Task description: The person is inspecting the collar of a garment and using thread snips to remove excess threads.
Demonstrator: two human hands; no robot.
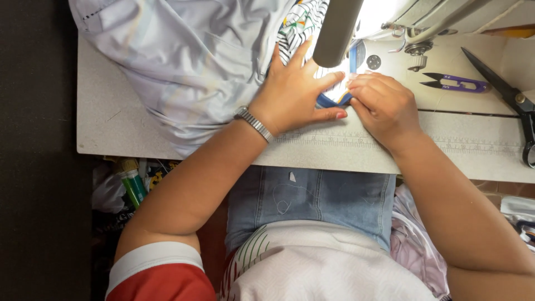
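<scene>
My left hand [294, 92] lies flat, fingers spread, pressing a pale grey fabric [189, 61] with a leaf-patterned part [295, 25] onto the sewing table [111, 122]. A metal watch band sits on that wrist. My right hand [384, 103] is curled, its fingertips pinching the blue-edged piece of fabric [333, 99] just in front of the sewing machine [390, 22]. The needle area is hidden behind the machine's arm [336, 30] and washed out by its lamp.
Purple thread snips [457, 83] and large black scissors [515, 103] lie on the table to the right. A ruler scale is printed along the table's front edge [334, 139]. Bottles and clutter [134, 184] sit below the table on the left.
</scene>
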